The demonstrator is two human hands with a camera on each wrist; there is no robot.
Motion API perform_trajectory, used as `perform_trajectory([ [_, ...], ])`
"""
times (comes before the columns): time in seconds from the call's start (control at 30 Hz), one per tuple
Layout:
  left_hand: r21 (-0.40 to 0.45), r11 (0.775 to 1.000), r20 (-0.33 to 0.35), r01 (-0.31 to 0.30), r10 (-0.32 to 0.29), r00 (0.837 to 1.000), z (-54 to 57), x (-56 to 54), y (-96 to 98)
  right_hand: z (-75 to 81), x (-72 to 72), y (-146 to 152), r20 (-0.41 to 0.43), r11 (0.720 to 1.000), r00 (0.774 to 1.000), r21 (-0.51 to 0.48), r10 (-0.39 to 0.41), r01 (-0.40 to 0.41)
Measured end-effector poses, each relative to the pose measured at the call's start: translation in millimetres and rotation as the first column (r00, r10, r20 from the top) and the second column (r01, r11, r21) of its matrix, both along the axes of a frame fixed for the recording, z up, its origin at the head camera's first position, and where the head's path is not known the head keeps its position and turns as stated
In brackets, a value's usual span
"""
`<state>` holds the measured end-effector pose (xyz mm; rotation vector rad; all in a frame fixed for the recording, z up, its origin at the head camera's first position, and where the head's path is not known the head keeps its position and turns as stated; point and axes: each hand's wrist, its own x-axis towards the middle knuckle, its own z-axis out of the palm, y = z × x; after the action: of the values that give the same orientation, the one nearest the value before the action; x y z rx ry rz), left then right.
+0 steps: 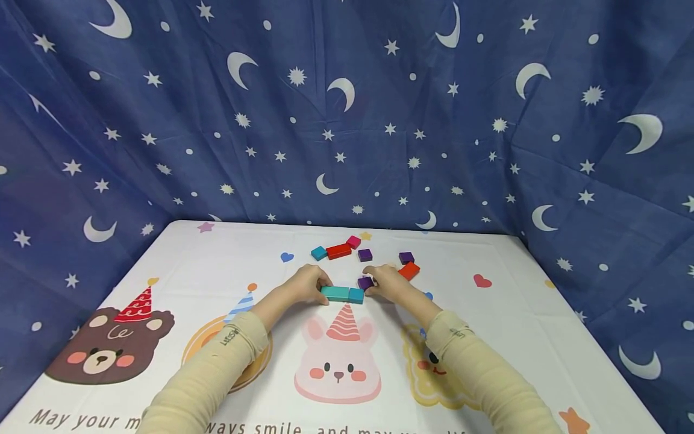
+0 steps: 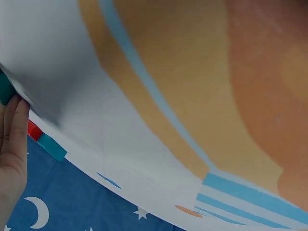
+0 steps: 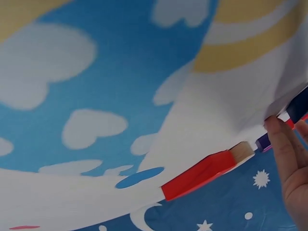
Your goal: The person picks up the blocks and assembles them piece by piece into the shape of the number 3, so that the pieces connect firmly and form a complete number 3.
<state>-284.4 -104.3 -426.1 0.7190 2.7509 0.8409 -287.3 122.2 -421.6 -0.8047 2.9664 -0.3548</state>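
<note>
A long teal block (image 1: 335, 293) lies on the table in the head view, its right end against a small blue block (image 1: 356, 295). My left hand (image 1: 309, 283) pinches the teal block at its left end, thumb in front and fingers behind. Just behind the blue block is a small purple block (image 1: 365, 283), held between the thumb and fingers of my right hand (image 1: 387, 282). The left wrist view shows only the teal block's end (image 2: 6, 89) by the fingertips. A dark block (image 3: 299, 103) meets the fingertips at the right wrist view's edge.
Behind the hands lie another blue block (image 1: 318, 253), a red block (image 1: 339, 251), a pink block (image 1: 353, 242) and a purple block (image 1: 365, 255). A second red block (image 1: 409, 271) and a further purple one (image 1: 406, 258) lie behind the right forearm. Dark blue curtain (image 1: 347, 150) surrounds the table.
</note>
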Motion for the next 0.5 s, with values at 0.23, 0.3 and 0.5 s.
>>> perform_trajectory([
  [0.23,-0.004,1.000,0.003,-0.013,0.013,1.000,0.8,0.5,0.9,-3.2,1.3,-6.0,-0.010,0.999,0.999,0.009,-0.048,0.048],
  [0.3,-0.006,1.000,0.003,-0.015,0.015,1.000,0.8,0.6,0.9,-3.1,1.7,-6.5,-0.009,0.998,0.998,0.005,-0.056,0.056],
  [0.5,-0.002,1.000,0.012,-0.017,0.017,1.000,-0.8,-0.6,1.3,-2.8,1.1,-5.5,-0.016,0.999,0.999,0.002,-0.032,0.032],
])
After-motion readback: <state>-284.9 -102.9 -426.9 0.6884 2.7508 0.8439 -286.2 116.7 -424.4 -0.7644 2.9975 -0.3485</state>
